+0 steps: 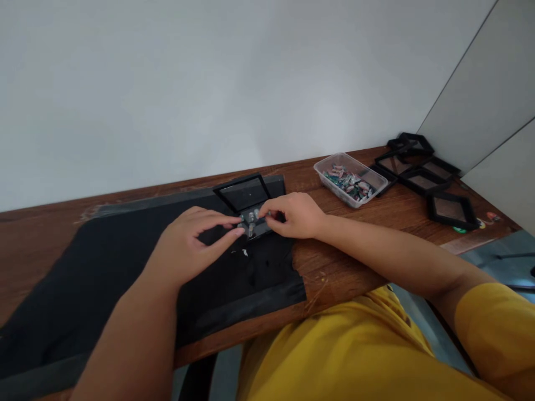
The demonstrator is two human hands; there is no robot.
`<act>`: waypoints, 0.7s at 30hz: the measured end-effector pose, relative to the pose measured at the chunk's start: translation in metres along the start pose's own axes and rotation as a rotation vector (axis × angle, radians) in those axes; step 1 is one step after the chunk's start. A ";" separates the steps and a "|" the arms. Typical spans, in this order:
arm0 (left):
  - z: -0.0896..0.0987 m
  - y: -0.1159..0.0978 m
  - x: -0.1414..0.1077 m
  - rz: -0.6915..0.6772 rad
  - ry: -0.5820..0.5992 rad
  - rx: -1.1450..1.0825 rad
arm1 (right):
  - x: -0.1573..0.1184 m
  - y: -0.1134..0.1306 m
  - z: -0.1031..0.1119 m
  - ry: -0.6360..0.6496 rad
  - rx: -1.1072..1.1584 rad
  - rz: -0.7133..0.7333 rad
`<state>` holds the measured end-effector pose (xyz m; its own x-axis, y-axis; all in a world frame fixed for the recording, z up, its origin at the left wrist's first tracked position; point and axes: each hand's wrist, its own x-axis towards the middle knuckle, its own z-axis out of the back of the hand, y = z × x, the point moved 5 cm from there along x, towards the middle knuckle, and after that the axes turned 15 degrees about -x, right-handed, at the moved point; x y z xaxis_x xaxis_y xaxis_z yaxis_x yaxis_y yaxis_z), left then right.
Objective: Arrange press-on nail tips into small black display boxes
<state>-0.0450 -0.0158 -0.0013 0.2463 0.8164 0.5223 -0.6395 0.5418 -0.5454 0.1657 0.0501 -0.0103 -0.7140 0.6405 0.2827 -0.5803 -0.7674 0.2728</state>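
On a black mat lies a black-rimmed display frame, its clear-windowed lid [246, 193] tilted up at the back. Several small, shiny, greenish-clear pieces [251, 224] sit in its lower half; their kind is too small to tell. My left hand [188, 242] comes in from the left, thumb and fingers stretched out and apart, tips at the left side of the frame beside the pieces. From the right, my right hand [295, 214] reaches over the frame with thumb and forefinger curled into a pinch on a small piece [268, 214], mostly hidden by the fingers.
A clear plastic tub [351, 197] of colourful small pieces stands right of the mat [121, 262]. Several black frames [422, 178] are piled at the far right, with another frame [451, 210] nearer. White scraps [244, 253] lie on the mat. A wall runs behind the wooden table [334, 262].
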 end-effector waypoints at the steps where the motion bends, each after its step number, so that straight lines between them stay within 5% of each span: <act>1: 0.004 0.002 -0.001 0.036 -0.020 0.011 | 0.000 0.000 0.000 0.015 -0.008 0.000; 8: 0.006 0.032 -0.012 0.311 0.121 0.062 | 0.000 0.001 -0.003 0.100 -0.095 -0.014; 21: -0.002 0.035 -0.008 0.310 0.143 0.036 | 0.000 0.005 0.000 0.174 -0.134 0.018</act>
<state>-0.0680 -0.0031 -0.0256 0.1336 0.9624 0.2367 -0.7247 0.2577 -0.6391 0.1629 0.0460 -0.0092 -0.7748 0.6207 0.1200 -0.6054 -0.7832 0.1417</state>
